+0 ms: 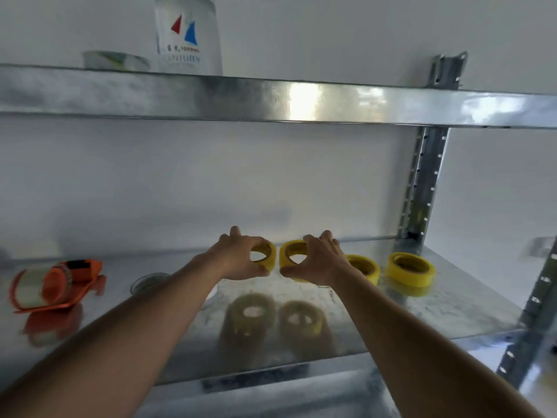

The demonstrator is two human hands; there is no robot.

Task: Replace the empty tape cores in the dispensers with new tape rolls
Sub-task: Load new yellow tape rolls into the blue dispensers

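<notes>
left hand [241, 257] grips yellow roll [265, 256] | right hand [316, 260] likewise | bottle [188, 34] "1000ml"

a yellow tape roll [266, 254] in left hand [238, 257], another roll [290, 254] in right hand [316, 260]

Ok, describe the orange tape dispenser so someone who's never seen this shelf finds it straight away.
Look at the lower metal shelf of the rack. Go to its far left, away from both hands and the yellow tape rolls. The tape dispenser lies there, the only orange thing on the shelf.
</notes>
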